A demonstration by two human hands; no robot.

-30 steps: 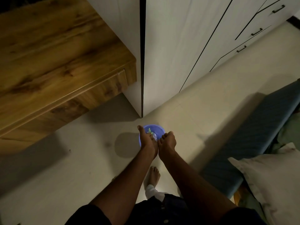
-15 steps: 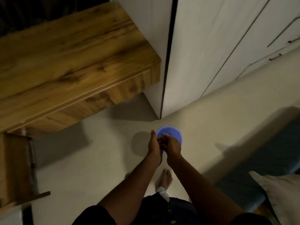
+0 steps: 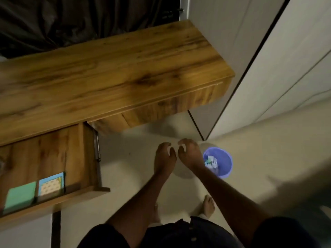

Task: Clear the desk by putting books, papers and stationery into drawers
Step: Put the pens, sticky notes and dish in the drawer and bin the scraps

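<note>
The wooden desk (image 3: 107, 76) fills the upper left with a bare top. Its left drawer (image 3: 53, 154) stands pulled out; inside, at the front, stand a green book (image 3: 19, 196) and a light blue patterned book (image 3: 51, 184). My left hand (image 3: 164, 158) and my right hand (image 3: 189, 154) hover side by side over the floor, fingers curled and apart, nothing in them. A small blue bin (image 3: 222, 161) on the floor just right of my right hand holds crumpled paper (image 3: 211, 161).
A white wardrobe (image 3: 268, 59) rises at the right, its corner close to the bin. A dark curtain (image 3: 71, 20) hangs behind the desk. A second drawer front (image 3: 161, 111) under the desktop is closed. My bare feet (image 3: 208, 205) stand on the pale floor.
My hands have lifted away from the bin to the left and their fingers have spread. The view swung left, bringing the pulled-out drawer and its books into sight.
</note>
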